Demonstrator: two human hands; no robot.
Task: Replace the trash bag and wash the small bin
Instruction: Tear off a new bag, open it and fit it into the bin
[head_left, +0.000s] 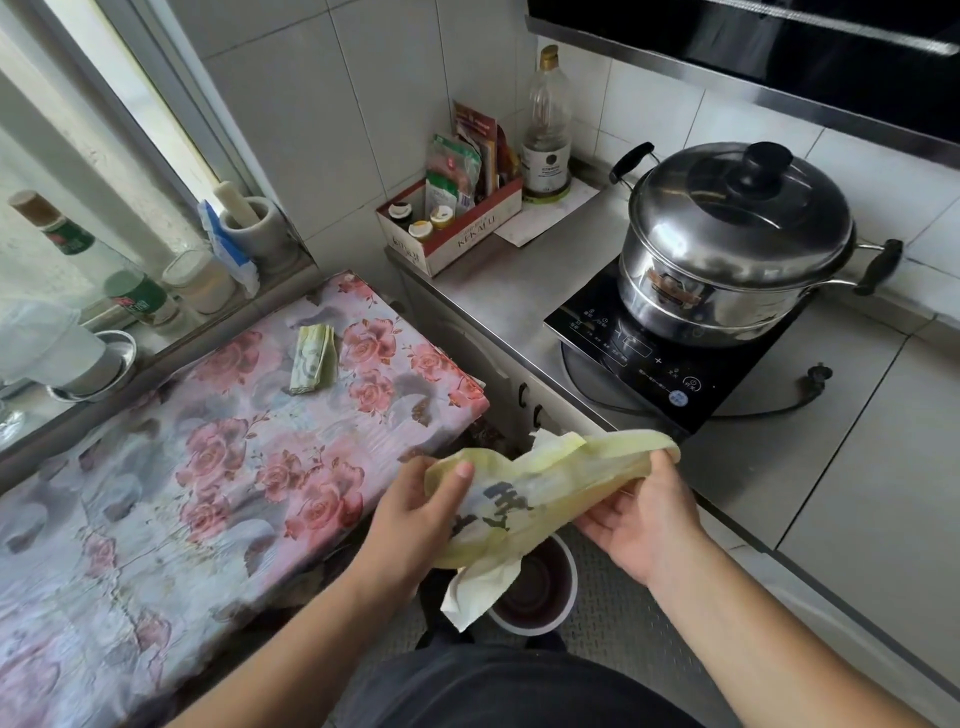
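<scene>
Readable text: "KEKAFU" or similar, not sharp, on front of white-and-red cardboard box (457, 236) on worktop. Dark printed characters on yellow bag (524, 499), illegible. Induction cooker (644, 358) panel labels and bottle labels too small.

Two hands, left (410, 525) and right (641, 512), both on one yellow trash bag (524, 493). One small bin (537, 587) on floor. One folded bag roll (311, 358), one steel pot (737, 244), one induction cooker (649, 358), one tall bottle (546, 124), one mortar (254, 226).
</scene>
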